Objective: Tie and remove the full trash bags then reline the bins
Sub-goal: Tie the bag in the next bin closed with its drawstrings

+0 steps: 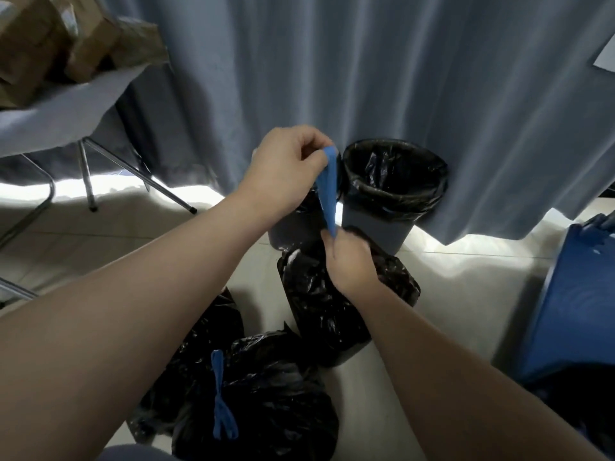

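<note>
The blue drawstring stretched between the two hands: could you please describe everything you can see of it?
The blue drawstring is a flat, thin, plastic-looking band in bright blue, seemingly folded over at its top. It is pulled taut and nearly upright, leaning slightly. The fingers of the left hand pinch its top end. Its lower end disappears into the right hand, which grips the gathered neck of the black trash bag on the floor. A grey bin stands behind it.

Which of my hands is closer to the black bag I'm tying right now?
Right. The right hand grips the neck of the black bag, while the left hand is above it, pinching the top of the blue drawstring.
</note>
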Demonstrator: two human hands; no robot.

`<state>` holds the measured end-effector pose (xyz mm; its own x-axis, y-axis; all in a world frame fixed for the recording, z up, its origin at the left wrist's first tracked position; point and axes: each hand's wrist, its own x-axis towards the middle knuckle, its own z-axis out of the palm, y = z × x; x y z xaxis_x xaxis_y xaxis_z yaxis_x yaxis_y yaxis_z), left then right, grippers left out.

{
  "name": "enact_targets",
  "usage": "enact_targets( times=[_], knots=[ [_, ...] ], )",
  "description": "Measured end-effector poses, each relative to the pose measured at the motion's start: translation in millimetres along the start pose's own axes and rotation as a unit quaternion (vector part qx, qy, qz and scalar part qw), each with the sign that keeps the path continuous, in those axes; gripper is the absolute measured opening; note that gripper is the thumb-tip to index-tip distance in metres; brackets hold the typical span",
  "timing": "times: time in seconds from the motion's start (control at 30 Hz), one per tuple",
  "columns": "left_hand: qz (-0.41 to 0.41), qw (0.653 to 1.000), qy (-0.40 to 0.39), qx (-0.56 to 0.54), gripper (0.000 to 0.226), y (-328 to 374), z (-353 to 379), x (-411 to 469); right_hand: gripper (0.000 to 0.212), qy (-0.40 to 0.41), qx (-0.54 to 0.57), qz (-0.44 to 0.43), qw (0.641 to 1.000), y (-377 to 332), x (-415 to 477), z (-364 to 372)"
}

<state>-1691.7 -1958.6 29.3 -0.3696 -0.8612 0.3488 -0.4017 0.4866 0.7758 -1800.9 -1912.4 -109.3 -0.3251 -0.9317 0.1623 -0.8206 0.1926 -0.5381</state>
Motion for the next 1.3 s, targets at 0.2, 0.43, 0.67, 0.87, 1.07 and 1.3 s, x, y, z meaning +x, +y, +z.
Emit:
enact_targets(
  times=[0.2,0.43,0.67,0.87,1.07,1.3],
  knots=[
    [-0.038,0.997,0.024,-0.063,0.011,-2,-1,3,0.026,-0.146,0.087,0.034,0.985,7,0,3],
    [-0.14,0.952,0.114,-0.247,0.017,14,-16,24,0.015,-0.211,0.284,0.073,0.932,17,9,-89],
    [-0.132,0.943,0.053,-0.3,0.015,45,2,26,0.025,-0.169,0.337,0.06,0.924,-8,8,-125],
    [-0.171,0.907,0.072,-0.378,0.011,34,-4,17,0.03,-0.072,0.42,0.131,0.895,-8,-5,-119],
    [-0.185,0.875,0.082,-0.439,0.012,23,-12,10,0.034,-0.036,0.431,0.175,0.885,-3,-4,-122],
    [-0.135,0.938,0.025,-0.319,0.014,31,-13,7,0.038,0.056,0.411,0.149,0.898,-21,13,-123]
  ],
)
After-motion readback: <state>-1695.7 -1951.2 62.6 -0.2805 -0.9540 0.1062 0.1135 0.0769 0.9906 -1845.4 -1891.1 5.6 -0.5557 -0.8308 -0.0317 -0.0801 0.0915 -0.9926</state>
